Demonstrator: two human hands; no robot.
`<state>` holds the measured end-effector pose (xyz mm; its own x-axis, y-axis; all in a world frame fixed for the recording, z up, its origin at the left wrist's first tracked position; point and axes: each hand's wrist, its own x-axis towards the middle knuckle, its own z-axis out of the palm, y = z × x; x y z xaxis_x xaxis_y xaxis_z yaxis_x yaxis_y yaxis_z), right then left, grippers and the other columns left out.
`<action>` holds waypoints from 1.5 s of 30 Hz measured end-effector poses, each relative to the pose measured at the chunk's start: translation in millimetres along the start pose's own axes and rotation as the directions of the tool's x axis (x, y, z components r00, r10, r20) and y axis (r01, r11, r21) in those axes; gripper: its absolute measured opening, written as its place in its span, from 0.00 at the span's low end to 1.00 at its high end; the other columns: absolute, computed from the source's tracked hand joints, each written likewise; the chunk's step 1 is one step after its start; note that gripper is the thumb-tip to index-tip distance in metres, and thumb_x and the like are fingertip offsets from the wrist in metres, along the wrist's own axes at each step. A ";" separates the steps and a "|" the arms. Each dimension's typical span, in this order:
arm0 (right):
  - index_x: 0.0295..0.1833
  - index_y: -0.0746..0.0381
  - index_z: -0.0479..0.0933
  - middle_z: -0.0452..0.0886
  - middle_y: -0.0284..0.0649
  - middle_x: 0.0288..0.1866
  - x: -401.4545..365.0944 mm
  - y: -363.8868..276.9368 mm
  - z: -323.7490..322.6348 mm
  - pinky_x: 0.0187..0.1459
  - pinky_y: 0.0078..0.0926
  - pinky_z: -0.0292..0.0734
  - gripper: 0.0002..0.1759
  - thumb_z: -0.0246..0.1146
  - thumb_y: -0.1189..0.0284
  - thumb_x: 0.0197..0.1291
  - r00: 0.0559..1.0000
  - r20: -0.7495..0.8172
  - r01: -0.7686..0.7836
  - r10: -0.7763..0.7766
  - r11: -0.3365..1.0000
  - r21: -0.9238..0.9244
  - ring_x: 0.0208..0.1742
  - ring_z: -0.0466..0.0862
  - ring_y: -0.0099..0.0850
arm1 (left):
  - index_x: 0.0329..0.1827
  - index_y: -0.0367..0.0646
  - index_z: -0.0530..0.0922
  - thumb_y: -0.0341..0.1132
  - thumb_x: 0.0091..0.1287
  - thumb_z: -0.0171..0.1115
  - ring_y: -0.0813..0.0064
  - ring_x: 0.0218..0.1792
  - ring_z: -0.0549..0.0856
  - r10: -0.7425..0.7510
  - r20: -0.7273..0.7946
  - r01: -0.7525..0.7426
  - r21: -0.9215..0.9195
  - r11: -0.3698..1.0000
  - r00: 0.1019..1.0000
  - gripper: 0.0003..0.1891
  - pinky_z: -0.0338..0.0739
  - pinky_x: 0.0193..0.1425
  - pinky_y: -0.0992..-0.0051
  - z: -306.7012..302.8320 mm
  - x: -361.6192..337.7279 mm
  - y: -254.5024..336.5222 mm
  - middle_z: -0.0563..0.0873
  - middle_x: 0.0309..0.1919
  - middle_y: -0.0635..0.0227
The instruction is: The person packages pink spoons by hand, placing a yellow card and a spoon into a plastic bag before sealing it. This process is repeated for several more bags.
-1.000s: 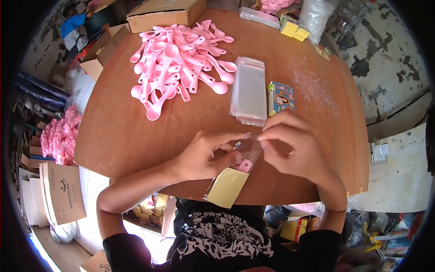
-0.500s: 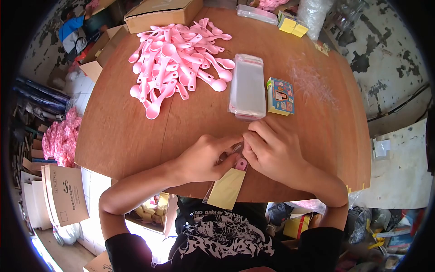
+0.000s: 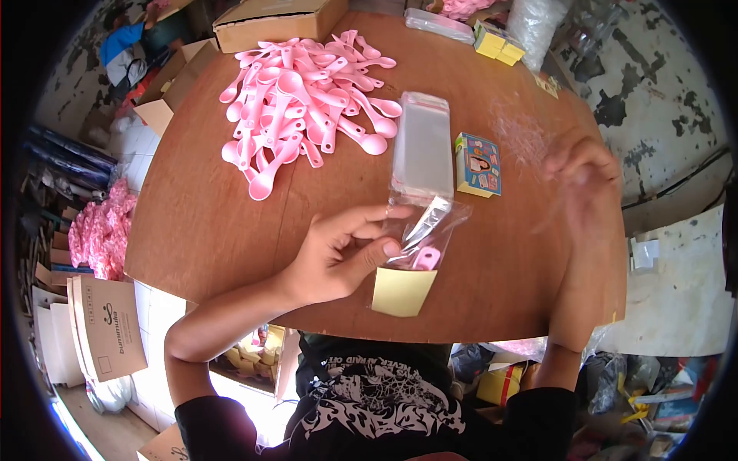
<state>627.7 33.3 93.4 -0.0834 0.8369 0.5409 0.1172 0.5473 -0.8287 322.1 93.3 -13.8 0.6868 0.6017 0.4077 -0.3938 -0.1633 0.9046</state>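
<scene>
A bag (image 3: 422, 233) is pinched by the left hand (image 3: 332, 259); whether anything is gripped by the blurred right hand (image 3: 584, 165) cannot be told.

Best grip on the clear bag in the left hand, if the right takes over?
Probably the card-backed lower part of the clear bag, coming from the person's right. The left hand holds its left edge higher up, so the lower right edge is free. The yellow card looks flat, a likely firmer hold than the creased film above.
</scene>
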 end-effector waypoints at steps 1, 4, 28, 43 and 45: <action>0.35 0.66 0.78 0.81 0.43 0.39 6.3 -0.9 -28.9 0.48 0.33 0.74 0.07 0.57 0.75 0.57 0.998 0.063 0.019 -0.028 0.989 0.145 0.41 0.81 0.34 | 0.67 0.34 0.71 0.25 0.72 0.58 0.84 0.46 0.84 -0.015 0.009 0.015 0.001 1.000 1.000 0.20 0.77 0.49 0.81 -3.9 -0.2 2.3 0.90 0.44 0.60; 0.42 0.66 0.79 0.82 0.43 0.46 2.5 54.0 -110.3 0.51 0.37 0.74 0.09 0.59 0.76 0.57 0.948 0.089 -0.311 0.306 0.830 0.463 0.43 0.82 0.37 | 0.67 0.34 0.70 0.26 0.73 0.58 0.85 0.45 0.84 -0.071 -0.059 0.068 -0.061 0.996 0.996 0.20 0.76 0.48 0.82 -0.9 3.9 4.8 0.89 0.41 0.63; 0.49 0.71 0.81 0.86 0.38 0.42 -36.4 61.7 100.6 0.41 0.18 0.80 0.11 0.63 0.74 0.68 0.824 0.018 -0.567 0.567 0.823 0.044 0.40 0.84 0.20 | 0.62 0.34 0.75 0.28 0.68 0.66 0.83 0.40 0.86 -0.219 -0.149 0.221 0.001 0.975 0.964 0.20 0.81 0.46 0.81 -22.5 18.8 -11.9 0.90 0.38 0.61; 0.48 0.67 0.84 0.83 0.40 0.45 -48.6 81.9 89.5 0.44 0.21 0.80 0.09 0.60 0.83 0.67 0.941 0.055 -0.336 0.333 0.941 0.036 0.43 0.84 0.25 | 0.44 0.36 0.85 0.25 0.65 0.69 0.82 0.41 0.86 -0.173 -0.194 0.206 0.165 0.965 0.966 0.06 0.82 0.46 0.81 -29.3 18.3 -22.5 0.89 0.41 0.63; 0.48 0.67 0.84 0.83 0.40 0.45 -48.7 84.1 87.9 0.45 0.20 0.80 0.09 0.60 0.83 0.67 0.955 0.073 -0.288 0.288 0.958 -0.002 0.43 0.84 0.25 | 0.44 0.35 0.85 0.25 0.65 0.69 0.81 0.41 0.86 -0.166 -0.176 0.199 0.190 0.961 0.970 0.07 0.82 0.46 0.80 -30.9 18.8 -23.0 0.89 0.41 0.63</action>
<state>554.6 38.0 -15.2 -0.1184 0.9563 0.2675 0.1386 0.2826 -0.9492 325.2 132.5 -30.8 0.6243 0.7485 0.2236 -0.1262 -0.1859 0.9744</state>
